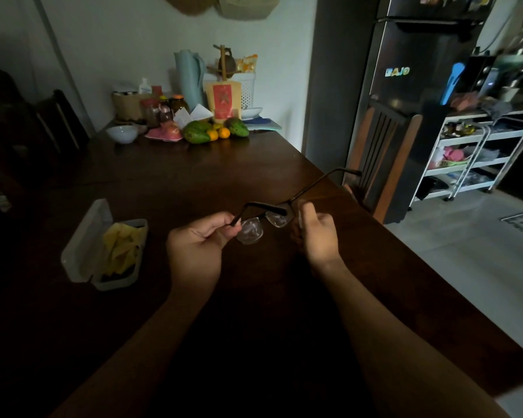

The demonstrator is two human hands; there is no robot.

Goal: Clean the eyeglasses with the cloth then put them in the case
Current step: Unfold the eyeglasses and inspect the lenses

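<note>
Left hand (194, 245) and right hand (317, 233) hover over dark polished wooden table (194, 170). Open pale hard plastic case (85, 245) sits left; inside, crumpled soft yellow cloth (120, 248). Thin dark-rimmed eyeglasses (266, 208) held aloft, each hand pinching one hinge end. Likely light, springy, smudge-prone; best gripped by rim.

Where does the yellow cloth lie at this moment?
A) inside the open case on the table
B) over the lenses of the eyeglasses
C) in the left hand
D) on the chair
A: the yellow cloth lies crumpled inside the open case, while the left hand and the right hand hold only the eyeglasses.
</note>
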